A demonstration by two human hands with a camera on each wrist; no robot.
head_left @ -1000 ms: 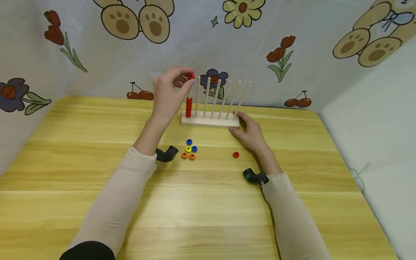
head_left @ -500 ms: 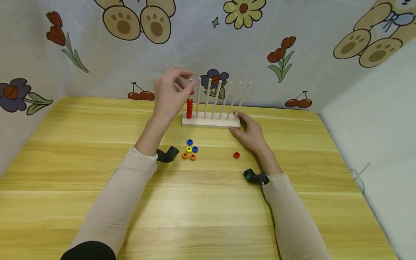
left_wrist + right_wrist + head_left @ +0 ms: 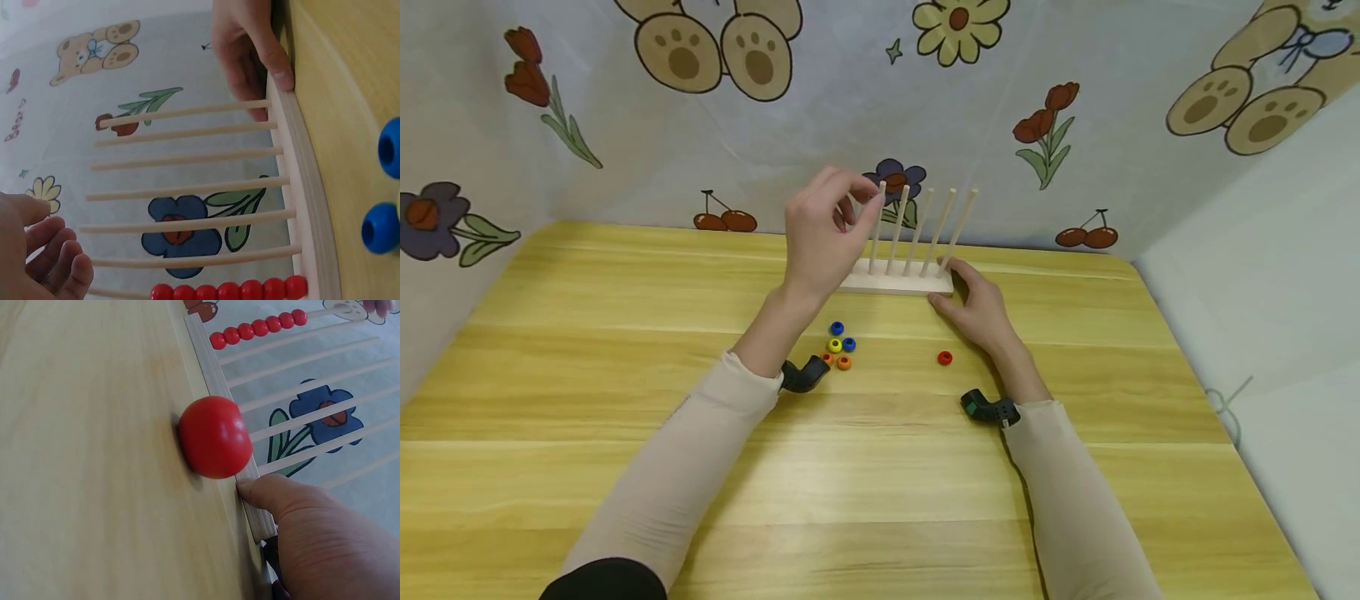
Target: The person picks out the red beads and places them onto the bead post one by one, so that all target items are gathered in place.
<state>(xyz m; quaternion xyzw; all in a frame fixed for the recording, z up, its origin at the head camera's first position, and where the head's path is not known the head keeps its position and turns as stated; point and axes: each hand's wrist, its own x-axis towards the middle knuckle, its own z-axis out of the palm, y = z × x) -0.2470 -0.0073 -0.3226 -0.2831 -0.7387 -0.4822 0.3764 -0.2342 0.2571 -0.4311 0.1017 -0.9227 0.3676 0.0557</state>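
A wooden peg stand (image 3: 895, 284) with a row of upright thin pegs sits near the table's back edge. My left hand (image 3: 826, 237) hovers in front of its left end, fingers loosely bent, nothing between them; it hides the first pegs in the head view. Several red beads (image 3: 228, 292) are stacked on the end peg in the left wrist view, and the same red beads (image 3: 259, 329) show in the right wrist view. With thumb in front and fingers behind, my right hand (image 3: 977, 308) grips the base's right end. A loose red bead (image 3: 215, 437) lies near it.
In front of the stand lie two blue beads (image 3: 837, 328), a yellow bead (image 3: 835, 345) and two orange beads (image 3: 844, 362), partly close to the left wrist camera (image 3: 805, 375). A patterned cloth (image 3: 820, 125) hangs behind the table.
My left hand has let go of a red bead, which slid down the leftmost peg onto the stack. That hand then moved right and slightly down. The right hand stays in place.
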